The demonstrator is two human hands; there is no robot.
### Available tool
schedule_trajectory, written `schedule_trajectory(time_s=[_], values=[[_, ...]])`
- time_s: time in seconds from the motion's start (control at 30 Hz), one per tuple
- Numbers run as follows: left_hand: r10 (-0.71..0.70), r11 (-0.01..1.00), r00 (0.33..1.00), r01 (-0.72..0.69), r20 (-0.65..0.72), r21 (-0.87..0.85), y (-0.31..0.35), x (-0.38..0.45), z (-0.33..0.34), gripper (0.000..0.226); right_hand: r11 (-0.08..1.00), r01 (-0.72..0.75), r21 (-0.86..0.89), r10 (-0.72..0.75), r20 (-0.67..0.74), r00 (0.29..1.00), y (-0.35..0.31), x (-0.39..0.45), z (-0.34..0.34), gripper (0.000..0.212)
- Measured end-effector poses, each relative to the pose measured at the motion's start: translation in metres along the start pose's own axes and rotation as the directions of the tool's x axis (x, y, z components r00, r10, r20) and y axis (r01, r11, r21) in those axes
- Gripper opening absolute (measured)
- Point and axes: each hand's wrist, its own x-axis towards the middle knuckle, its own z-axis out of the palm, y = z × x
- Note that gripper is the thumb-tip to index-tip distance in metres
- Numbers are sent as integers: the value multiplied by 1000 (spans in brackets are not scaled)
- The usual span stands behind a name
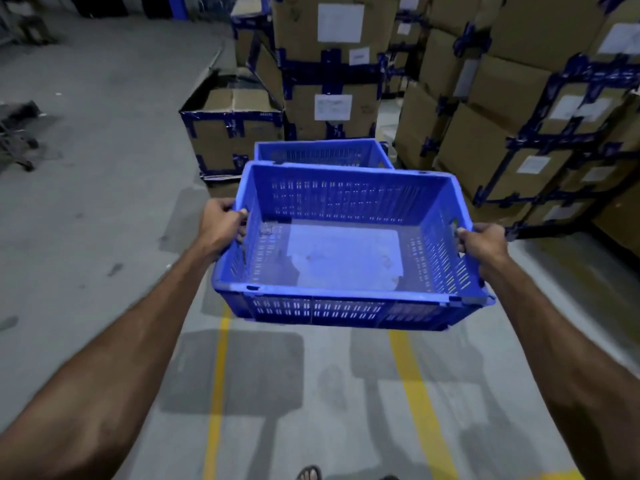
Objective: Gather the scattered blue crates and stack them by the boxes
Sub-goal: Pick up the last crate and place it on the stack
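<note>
Carry step. Left hand [221,223] and right hand [485,242] each closed round a side handle of the empty blue crate [343,251], held level above the floor [86,202]. Second crate [318,153] sits just beyond, against the boxes [332,74]. Next: step in, square up over it, lower to nest.

We can read no text anywhere: the white paper labels [333,107] stuck on the cardboard boxes [325,39] are too blurred to make out, and the blue tape [330,69] around them carries print too small for us to tell
</note>
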Motion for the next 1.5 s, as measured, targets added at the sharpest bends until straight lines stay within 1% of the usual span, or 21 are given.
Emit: schedule_trajectory(time_s=[0.07, 0.1, 0.2, 0.33, 0.5, 0.67, 0.97, 1.13, 1.27, 1.37, 1.5], values=[[18, 1000, 1000, -18, -10, -5, 14, 27, 1, 16, 1000, 7, 11, -7, -12, 1000, -21, 25, 9, 27], [24, 1000, 1000, -24, -20, -7, 21, 39, 1, 16, 1000, 12, 22, -12, -12, 1000, -34, 34, 14, 28], [32, 999, 999, -33, -39, -21, 34, 75, 2, 13, 999, 34, 21, -34, -3, 999, -70, 57, 29, 13], [-8, 999, 997, 6, -75, -38, 47, 126, 4, 12, 998, 59, 26, -60, 36, 998, -106, 104, 56, 12], [-38, 998, 993, 32, -114, -48, 69, 175, 12, 23, 996, 75, 49, -79, 92, 993, -149, 161, 85, 22], [-42, 999, 981, 43, -190, 2, 84, 212, 21, 22, 994, 92, 63, -101, 168, 981, -186, 211, 113, 29], [-72, 995, 966, 87, -247, 49, 91, 253, 39, 24, 996, 84, 11, -84, 224, 971, -210, 283, 157, 28], [-79, 993, 969, 98, -234, 68, 89, 282, 43, 21, 996, 87, -12, -82, 234, 969, -223, 304, 175, 20], [-72, 992, 973, 92, -219, 82, 89, 306, 41, 15, 996, 87, -15, -81, 224, 971, -232, 312, 184, 21], [-81, 991, 976, 101, -203, 89, 90, 322, 40, 16, 997, 81, -13, -76, 214, 974, -238, 320, 191, 20], [-88, 992, 982, 101, -170, 74, 84, 344, 35, 16, 997, 73, -16, -68, 207, 976, -241, 322, 199, 22]])
